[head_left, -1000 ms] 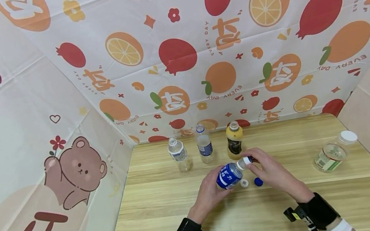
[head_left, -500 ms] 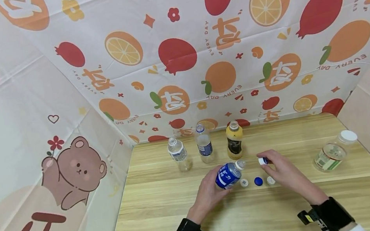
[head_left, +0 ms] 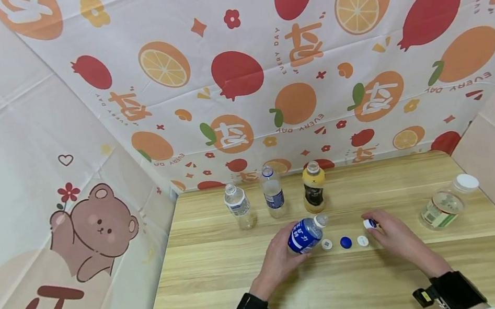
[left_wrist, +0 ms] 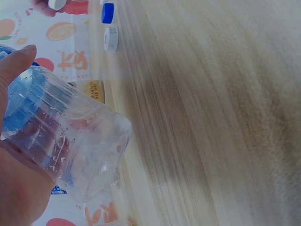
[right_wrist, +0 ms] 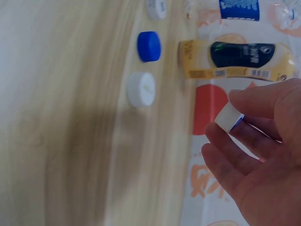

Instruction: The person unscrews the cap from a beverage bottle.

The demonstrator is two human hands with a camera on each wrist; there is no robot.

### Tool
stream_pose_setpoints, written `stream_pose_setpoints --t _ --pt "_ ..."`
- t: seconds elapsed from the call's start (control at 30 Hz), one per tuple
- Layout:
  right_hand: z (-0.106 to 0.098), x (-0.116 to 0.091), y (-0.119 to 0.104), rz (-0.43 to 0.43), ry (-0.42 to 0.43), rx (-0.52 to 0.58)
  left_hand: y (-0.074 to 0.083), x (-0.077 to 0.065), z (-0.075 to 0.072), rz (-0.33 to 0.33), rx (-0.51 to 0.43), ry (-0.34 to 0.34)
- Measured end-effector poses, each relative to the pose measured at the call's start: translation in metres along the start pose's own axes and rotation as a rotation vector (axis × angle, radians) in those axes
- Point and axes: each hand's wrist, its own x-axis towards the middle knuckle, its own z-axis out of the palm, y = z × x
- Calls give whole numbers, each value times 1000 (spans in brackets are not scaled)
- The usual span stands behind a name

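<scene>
In the head view my left hand (head_left: 275,259) grips a clear plastic bottle (head_left: 304,236) with a blue label. The bottle tilts to the right and its mouth is uncapped. Its clear, ridged base (left_wrist: 101,150) fills much of the left wrist view, with droplets on the wall. My right hand (head_left: 397,239) pinches a bottle cap (right_wrist: 229,117), white-sided with a blue part, between thumb and fingers above the table. Below it and to the left, a white cap (head_left: 326,244), a blue cap (head_left: 346,242) and another white cap (head_left: 362,241) lie in a row.
Behind my hands stand three uncapped bottles: a clear bottle (head_left: 238,207), one with a blue label (head_left: 274,195) and a yellow bottle (head_left: 314,187). A clear jar (head_left: 445,207) with a white lid is at the right. A printed cloth (head_left: 245,139) hangs behind the wooden table (head_left: 229,294).
My right hand took the cap off the blue-labelled bottle and carried it right, then slightly down, over the cap row's right end. My left hand kept the bottle in nearly the same place.
</scene>
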Motion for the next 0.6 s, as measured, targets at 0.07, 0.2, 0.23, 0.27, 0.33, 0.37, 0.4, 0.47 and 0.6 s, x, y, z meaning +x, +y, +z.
stream_pose_setpoints --t 0.07,0.2,0.23,0.27,0.33,0.37,0.4,0.47,0.6 --pt "1 -2 4 11 -7 -3 0 0 0 1 -5 -3" --pt "3 -7 14 34 -21 -20 -1 -1 1 20 -5 2" --pt "4 -9 16 40 -26 -26 -1 0 1 23 -3 3" --pt "5 -11 18 44 -30 -35 -1 -1 1 24 -3 3" --pt "6 -14 22 67 -46 -56 -1 -1 1 25 -2 2" --pt "7 -15 24 77 -53 -68 -2 -1 1 24 -3 1" --pt "8 -17 26 87 -61 -77 -2 -1 1 24 -3 1" --pt "10 -19 30 115 -80 -100 -2 -1 1 24 -2 0" --pt "15 -22 36 125 -92 -155 -4 -2 2 24 -1 -2"
